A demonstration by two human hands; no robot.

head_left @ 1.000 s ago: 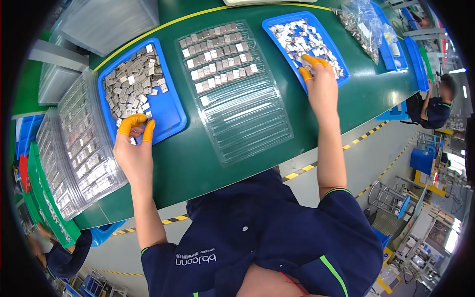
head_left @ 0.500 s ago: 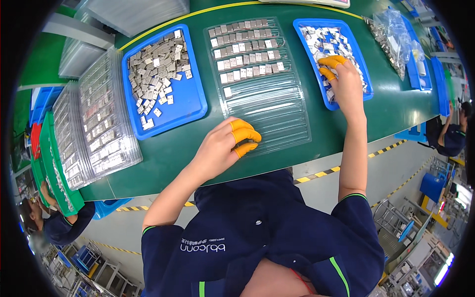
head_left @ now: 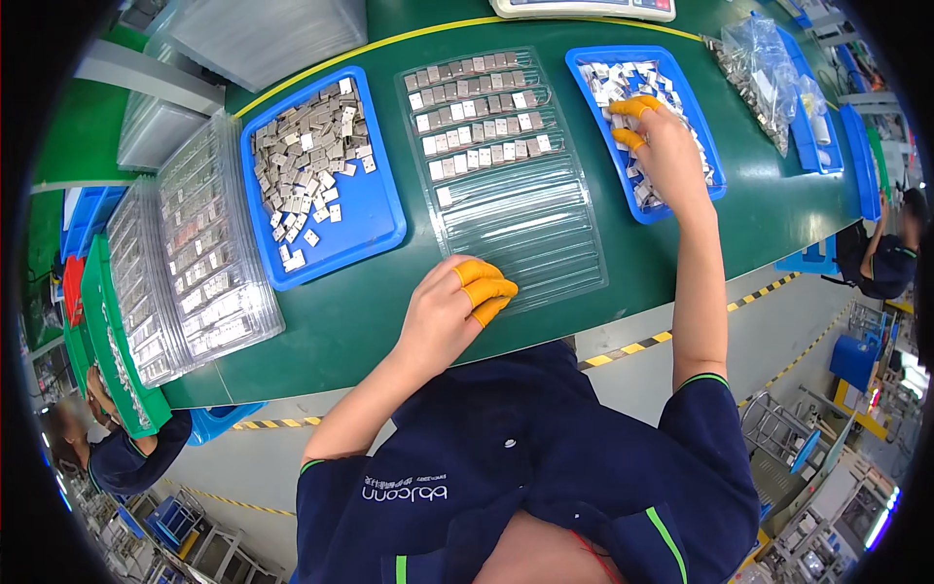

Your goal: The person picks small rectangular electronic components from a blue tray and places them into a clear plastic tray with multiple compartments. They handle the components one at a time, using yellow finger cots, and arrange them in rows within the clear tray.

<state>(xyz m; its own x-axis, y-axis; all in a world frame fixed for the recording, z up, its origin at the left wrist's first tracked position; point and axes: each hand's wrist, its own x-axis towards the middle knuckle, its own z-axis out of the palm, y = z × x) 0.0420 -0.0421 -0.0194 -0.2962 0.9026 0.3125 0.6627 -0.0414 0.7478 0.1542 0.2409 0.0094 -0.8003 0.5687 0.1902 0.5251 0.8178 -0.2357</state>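
Note:
My left hand, with yellow finger covers on thumb and fingers, is closed in a pinch at the near edge of a clear ribbed plastic tray. Whatever sits between those fingertips is hidden. Small silver USB connectors fill the tray's far rows. A lone connector lies at the left end of the row nearer me. Over the right blue tray, my right hand reaches down, its yellow-covered thumb and fingers apart among small white-and-silver connector pieces.
On the left, another blue tray holds a heap of metal connectors. Beyond it stand filled clear trays and a green bin. A plastic bag of parts lies far right. Co-workers sit at both sides.
The view has shifted slightly. My left thumb and fingers have drawn closer together, hiding the small dark thing seen between them earlier. My right hand stays over the right tray.

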